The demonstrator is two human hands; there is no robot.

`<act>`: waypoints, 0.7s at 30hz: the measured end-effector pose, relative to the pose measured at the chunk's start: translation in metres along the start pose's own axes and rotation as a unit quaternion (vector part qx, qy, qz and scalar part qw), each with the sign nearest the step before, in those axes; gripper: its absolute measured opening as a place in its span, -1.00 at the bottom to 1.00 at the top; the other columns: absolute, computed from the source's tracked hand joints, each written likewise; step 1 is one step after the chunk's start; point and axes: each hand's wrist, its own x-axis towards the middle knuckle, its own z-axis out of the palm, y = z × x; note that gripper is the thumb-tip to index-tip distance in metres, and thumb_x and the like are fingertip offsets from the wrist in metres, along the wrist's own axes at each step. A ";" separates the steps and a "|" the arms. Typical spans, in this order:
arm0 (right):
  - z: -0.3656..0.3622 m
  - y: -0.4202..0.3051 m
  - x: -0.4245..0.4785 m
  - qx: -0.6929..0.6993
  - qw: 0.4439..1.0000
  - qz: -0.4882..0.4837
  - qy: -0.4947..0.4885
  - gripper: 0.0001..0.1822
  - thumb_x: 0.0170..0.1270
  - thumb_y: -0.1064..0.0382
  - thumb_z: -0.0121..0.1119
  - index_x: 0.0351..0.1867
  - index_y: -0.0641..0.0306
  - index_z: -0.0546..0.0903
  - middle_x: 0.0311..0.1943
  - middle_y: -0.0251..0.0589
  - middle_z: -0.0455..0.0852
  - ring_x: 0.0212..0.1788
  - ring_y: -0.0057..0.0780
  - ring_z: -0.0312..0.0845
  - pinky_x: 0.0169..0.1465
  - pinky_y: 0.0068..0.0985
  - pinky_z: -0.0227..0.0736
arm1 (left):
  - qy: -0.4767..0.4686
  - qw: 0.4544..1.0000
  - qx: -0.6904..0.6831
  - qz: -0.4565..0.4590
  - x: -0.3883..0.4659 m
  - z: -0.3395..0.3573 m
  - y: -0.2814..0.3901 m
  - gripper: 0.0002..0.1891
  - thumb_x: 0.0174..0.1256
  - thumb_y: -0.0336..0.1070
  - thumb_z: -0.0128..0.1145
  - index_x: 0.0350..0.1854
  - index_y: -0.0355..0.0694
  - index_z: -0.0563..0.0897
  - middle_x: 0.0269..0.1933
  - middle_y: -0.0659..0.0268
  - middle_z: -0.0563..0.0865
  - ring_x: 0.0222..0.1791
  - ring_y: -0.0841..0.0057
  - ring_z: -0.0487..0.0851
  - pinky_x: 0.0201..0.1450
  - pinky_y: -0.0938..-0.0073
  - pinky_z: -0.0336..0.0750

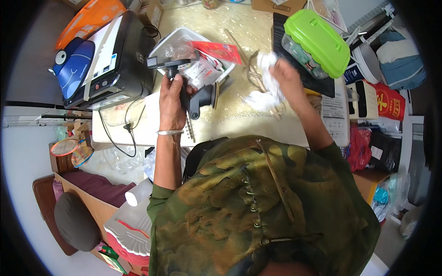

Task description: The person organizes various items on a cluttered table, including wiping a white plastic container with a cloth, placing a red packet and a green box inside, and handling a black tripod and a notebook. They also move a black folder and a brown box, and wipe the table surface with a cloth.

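Note:
My left hand (171, 101) is closed around a black jointed mount (202, 97), perhaps a phone or device holder, raised over the table's near part. Its flat clamp-like head points up and left, and a rounded end juts to the right. In my right hand (289, 79) is a crumpled white cloth or tissue (271, 77), blurred; its lower part hangs toward the tabletop. Beside the cloth are a wooden stick (237, 43) and a dark cord loop (251, 74). Just beyond my left hand stands a white plastic tray (188, 32) holding a red packet (221, 51) and clear plastic packaging.
A black printer (127, 58) with a blue cartoon-eyed item (74, 69) on it stands at left, its cable (127, 127) trailing over the table edge. At right, a green-lidded box (319, 43) rests on a black board (279, 38). Printed paper (335, 115) lies near the right edge.

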 end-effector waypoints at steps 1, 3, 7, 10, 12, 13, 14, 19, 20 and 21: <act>0.001 0.009 -0.010 -0.104 0.994 0.001 -0.032 -0.76 0.21 0.19 0.07 -0.31 0.38 0.50 -0.55 -0.21 0.54 -0.41 -0.49 0.44 -0.31 -0.53 0.31 | 0.042 0.999 -0.022 -0.002 0.005 0.001 0.004 -0.81 0.28 -0.34 -0.02 -0.11 -0.24 0.37 -0.42 0.36 0.45 -0.51 0.58 0.44 -0.31 0.49 0.49; 0.002 0.032 -0.023 -0.182 0.974 0.042 -0.129 -0.74 0.17 0.21 0.09 -0.19 0.35 0.49 -0.39 -0.07 0.55 -0.31 -0.31 0.49 -0.22 -0.46 0.35 | 0.094 0.995 -0.041 0.004 0.020 -0.001 0.005 -0.86 0.24 -0.37 0.02 -0.19 -0.23 0.42 -0.37 0.33 0.50 -0.47 0.55 0.44 -0.36 0.55 0.45; 0.013 0.015 -0.042 -0.355 0.924 -0.141 -0.018 -0.64 0.10 0.25 0.14 -0.07 0.32 0.43 -0.17 0.00 0.50 -0.15 -0.08 0.45 -0.11 -0.34 0.36 | 0.160 0.987 -0.004 0.024 0.054 -0.001 -0.023 -0.82 0.24 -0.38 0.03 -0.14 -0.24 0.42 -0.32 0.31 0.55 -0.51 0.54 0.47 -0.47 0.56 0.44; 0.023 0.004 -0.045 -0.232 0.964 -0.116 -0.059 -0.61 0.10 0.26 0.14 -0.03 0.33 0.42 -0.15 0.01 0.49 -0.12 -0.06 0.45 -0.10 -0.31 0.36 | 0.184 0.983 0.002 0.007 0.066 0.001 -0.044 -0.70 0.26 -0.41 -0.05 0.02 -0.20 0.27 -0.26 0.25 0.51 -0.51 0.50 0.49 -0.51 0.49 0.50; 0.030 -0.003 -0.048 -0.194 0.972 -0.094 -0.092 -0.63 0.11 0.26 0.13 -0.04 0.32 0.42 -0.17 0.00 0.49 -0.14 -0.10 0.47 -0.12 -0.32 0.38 | 0.206 0.978 -0.027 -0.036 0.073 -0.002 -0.048 -0.70 0.25 -0.42 -0.06 0.02 -0.23 0.26 -0.24 0.21 0.51 -0.49 0.47 0.51 -0.50 0.47 0.51; 0.033 -0.005 -0.049 -0.174 0.975 -0.082 -0.110 -0.63 0.12 0.25 0.13 -0.04 0.32 0.43 -0.17 0.00 0.50 -0.16 -0.12 0.48 -0.13 -0.33 0.38 | 0.218 0.973 -0.042 -0.058 0.075 -0.004 -0.050 -0.70 0.24 -0.43 -0.06 0.01 -0.24 0.26 -0.23 0.19 0.50 -0.47 0.45 0.52 -0.49 0.46 0.52; 0.036 -0.005 -0.050 -0.184 0.973 -0.085 -0.113 -0.65 0.13 0.25 0.13 -0.06 0.32 0.44 -0.19 -0.01 0.51 -0.19 -0.15 0.50 -0.16 -0.35 0.39 | 0.210 0.975 -0.022 -0.074 0.079 -0.007 -0.052 -0.67 0.22 -0.46 -0.06 0.02 -0.28 0.23 -0.17 0.14 0.47 -0.37 0.39 0.54 -0.40 0.42 0.53; 0.049 -0.010 -0.042 -0.156 0.971 -0.099 -0.152 -0.67 0.13 0.27 0.11 -0.07 0.32 0.45 -0.20 -0.01 0.52 -0.20 -0.14 0.49 -0.17 -0.34 0.40 | 0.227 0.960 0.165 0.021 0.109 -0.033 -0.087 -0.61 0.09 -0.55 -0.05 0.02 -0.39 0.24 -0.13 0.08 0.48 -0.20 0.32 0.51 -0.17 0.41 0.45; 0.051 -0.013 -0.039 -0.148 0.971 -0.106 -0.156 -0.68 0.14 0.27 0.10 -0.07 0.32 0.45 -0.20 -0.01 0.52 -0.21 -0.13 0.49 -0.17 -0.34 0.40 | 0.227 0.954 0.193 0.016 0.110 -0.035 -0.091 -0.50 0.10 -0.51 -0.04 0.11 -0.45 0.16 -0.04 0.02 0.45 -0.04 0.26 0.45 0.00 0.44 0.34; 0.054 -0.017 -0.035 -0.159 0.967 -0.129 -0.151 -0.68 0.13 0.28 0.10 -0.08 0.32 0.46 -0.20 -0.02 0.52 -0.20 -0.13 0.49 -0.15 -0.34 0.40 | 0.225 0.949 0.220 0.013 0.111 -0.036 -0.092 -0.40 0.10 -0.48 -0.03 0.21 -0.51 0.08 0.06 -0.04 0.42 0.11 0.20 0.39 0.17 0.46 0.24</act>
